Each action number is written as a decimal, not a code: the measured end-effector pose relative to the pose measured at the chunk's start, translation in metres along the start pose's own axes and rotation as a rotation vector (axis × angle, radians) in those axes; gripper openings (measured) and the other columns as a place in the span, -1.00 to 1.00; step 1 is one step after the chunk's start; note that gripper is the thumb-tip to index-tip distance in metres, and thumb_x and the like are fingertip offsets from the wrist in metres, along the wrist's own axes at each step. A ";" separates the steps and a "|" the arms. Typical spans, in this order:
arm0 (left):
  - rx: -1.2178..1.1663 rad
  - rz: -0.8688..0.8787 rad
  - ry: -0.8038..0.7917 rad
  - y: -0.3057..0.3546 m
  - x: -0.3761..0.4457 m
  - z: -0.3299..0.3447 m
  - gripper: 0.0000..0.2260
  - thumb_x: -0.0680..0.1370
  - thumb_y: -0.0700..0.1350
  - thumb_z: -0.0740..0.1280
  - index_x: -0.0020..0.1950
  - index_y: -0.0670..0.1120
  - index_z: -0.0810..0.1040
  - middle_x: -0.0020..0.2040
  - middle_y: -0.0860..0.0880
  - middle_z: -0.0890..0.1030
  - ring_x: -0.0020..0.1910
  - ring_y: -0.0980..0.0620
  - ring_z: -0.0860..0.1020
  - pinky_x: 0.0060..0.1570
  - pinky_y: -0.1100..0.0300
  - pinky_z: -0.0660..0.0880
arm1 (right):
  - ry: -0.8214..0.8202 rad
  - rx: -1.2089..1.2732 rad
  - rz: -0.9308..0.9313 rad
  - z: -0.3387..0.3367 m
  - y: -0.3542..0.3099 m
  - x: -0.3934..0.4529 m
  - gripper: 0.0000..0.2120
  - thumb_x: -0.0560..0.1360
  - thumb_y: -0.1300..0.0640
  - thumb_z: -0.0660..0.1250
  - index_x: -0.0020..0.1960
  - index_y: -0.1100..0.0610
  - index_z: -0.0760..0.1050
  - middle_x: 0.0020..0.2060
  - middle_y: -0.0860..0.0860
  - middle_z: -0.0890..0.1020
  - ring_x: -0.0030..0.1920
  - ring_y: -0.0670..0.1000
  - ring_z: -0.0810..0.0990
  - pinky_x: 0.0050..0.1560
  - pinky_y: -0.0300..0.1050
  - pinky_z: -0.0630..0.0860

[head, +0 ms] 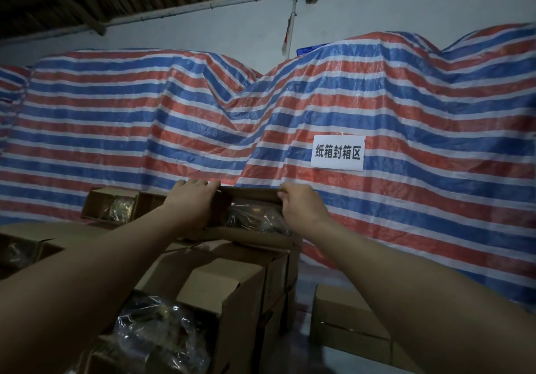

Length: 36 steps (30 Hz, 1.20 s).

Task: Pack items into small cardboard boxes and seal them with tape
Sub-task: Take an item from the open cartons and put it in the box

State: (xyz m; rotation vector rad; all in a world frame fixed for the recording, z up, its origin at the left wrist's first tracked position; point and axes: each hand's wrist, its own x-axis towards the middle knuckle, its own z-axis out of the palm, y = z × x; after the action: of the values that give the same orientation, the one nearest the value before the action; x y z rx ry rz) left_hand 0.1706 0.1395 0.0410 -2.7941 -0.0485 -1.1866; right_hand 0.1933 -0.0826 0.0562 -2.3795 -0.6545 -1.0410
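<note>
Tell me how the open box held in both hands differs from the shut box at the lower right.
The held box is open, showing plastic-wrapped contents; the lower-right box has its flaps down. The held box sits atop a stack, gripped by the left hand and right hand; the lower-right box sits lower, untouched. Both are brown cardboard.

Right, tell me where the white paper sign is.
The white paper sign is stuck on the striped tarp, right of centre in the head view, just above the right hand.

Open brown cardboard box (249,196), plastic-wrapped items (255,217) inside, tops a box stack (232,280).
</note>
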 end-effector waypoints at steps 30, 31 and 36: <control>-1.895 -0.670 -0.569 0.301 -0.200 -0.013 -0.52 0.59 0.27 0.16 0.04 -0.06 0.70 -0.08 -0.15 0.72 0.01 -0.15 0.63 0.03 -0.03 0.55 | -0.371 0.537 0.981 -0.205 0.169 -0.263 -0.70 0.56 0.10 0.39 0.25 0.18 0.50 0.05 0.17 0.67 -0.01 0.12 0.67 -0.13 -0.02 0.62; -1.941 -0.632 -0.553 0.300 -0.200 -0.009 -0.49 0.61 0.27 0.12 0.04 -0.06 0.70 -0.06 -0.16 0.72 0.03 -0.16 0.64 0.02 -0.03 0.54 | -0.336 0.603 0.992 -0.204 0.169 -0.269 -0.70 0.55 0.08 0.40 0.23 0.18 0.51 0.00 0.16 0.69 -0.06 0.11 0.68 -0.18 -0.04 0.61; -1.989 -0.705 -0.594 0.289 -0.213 -0.003 -0.48 0.66 0.20 0.04 0.12 -0.11 0.65 0.03 -0.21 0.70 0.07 -0.19 0.63 -0.03 -0.04 0.53 | -0.021 0.979 0.956 -0.183 0.163 -0.297 -0.68 0.56 -0.11 0.34 -0.04 0.14 0.65 -0.21 0.11 0.74 -0.25 0.06 0.74 -0.18 -0.08 0.58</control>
State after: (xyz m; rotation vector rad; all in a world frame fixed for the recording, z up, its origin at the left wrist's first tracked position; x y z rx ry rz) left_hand 0.0404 -0.1452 -0.1346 -5.0998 0.2978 0.1415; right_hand 0.0105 -0.3867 -0.0942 -1.4841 0.0533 -0.1668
